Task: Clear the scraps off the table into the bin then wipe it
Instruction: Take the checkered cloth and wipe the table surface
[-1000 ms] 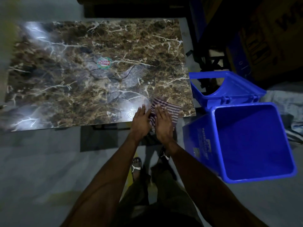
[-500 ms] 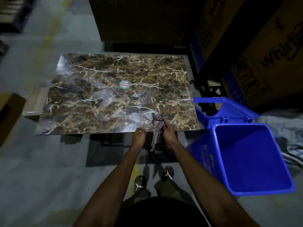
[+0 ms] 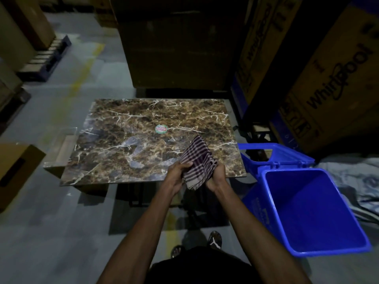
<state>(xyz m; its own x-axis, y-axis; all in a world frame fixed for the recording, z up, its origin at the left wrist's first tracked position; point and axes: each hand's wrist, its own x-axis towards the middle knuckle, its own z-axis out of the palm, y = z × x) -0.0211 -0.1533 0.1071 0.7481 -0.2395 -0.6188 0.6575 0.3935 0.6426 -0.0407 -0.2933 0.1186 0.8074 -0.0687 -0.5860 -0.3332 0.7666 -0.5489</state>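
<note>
both hands hold a checked cloth above the near right corner of the tabletop. left hand: fingers curled over the left edge of the cloth, thumb side uppermost. right hand: fingers wrapped round the right edge of the cloth from beneath, with the palm mostly hidden by the fabric. the cloth is folded into several layers; its upper corner rises over the tabletop and its lower end hangs past the near edge between the two wrists. whether the cloth touches the surface cannot be told.

the tabletop has a dark brown marble pattern with pale veins. a round sticker lies near its centre, well apart from the cloth.

a blue bin stands on the floor just right of the tabletop, tilted toward the person, mouth open. its blue lid is swung back behind the rim, near the right edge of the tabletop.

large cardboard boxes with printed lettering stand behind the bin. a brown box sits on the floor at the left. two feet in sandals show at the bottom, below the forearms.
</note>
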